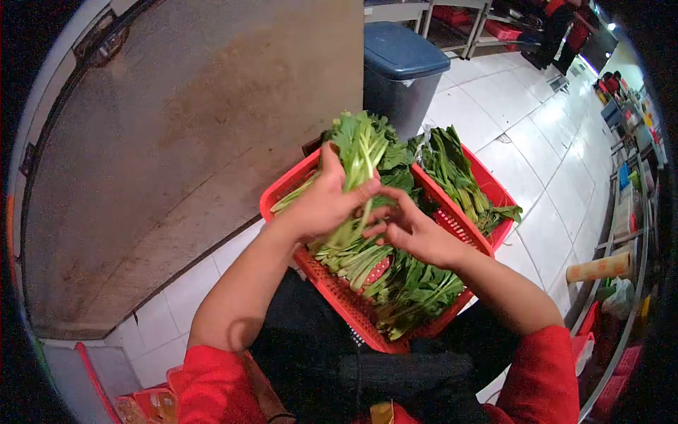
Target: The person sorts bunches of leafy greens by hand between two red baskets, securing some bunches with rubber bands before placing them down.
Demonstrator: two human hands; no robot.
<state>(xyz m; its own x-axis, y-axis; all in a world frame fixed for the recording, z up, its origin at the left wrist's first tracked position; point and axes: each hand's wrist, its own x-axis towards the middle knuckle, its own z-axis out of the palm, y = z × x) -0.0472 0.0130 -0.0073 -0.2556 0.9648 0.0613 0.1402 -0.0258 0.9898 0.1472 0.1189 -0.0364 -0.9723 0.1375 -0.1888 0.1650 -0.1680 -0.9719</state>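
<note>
Hands (321, 203) (421, 237), seemingly both, hold stalks (361, 150) over a basket (346, 302) of greens (418, 291).

The left hand (321, 205) partly hides its leafy greens (364, 145) — the bottom edge cuts off 2 red sleeves (212, 387).

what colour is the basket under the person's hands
The basket is red, showing best in the head view.

- chunky blue lidded bin (404, 60) sitting on white floor tiles (519, 169)
- large panel (191, 162) on the left, kinda stained brown
- yellowish patterned roll (599, 268) way over on the right
</note>
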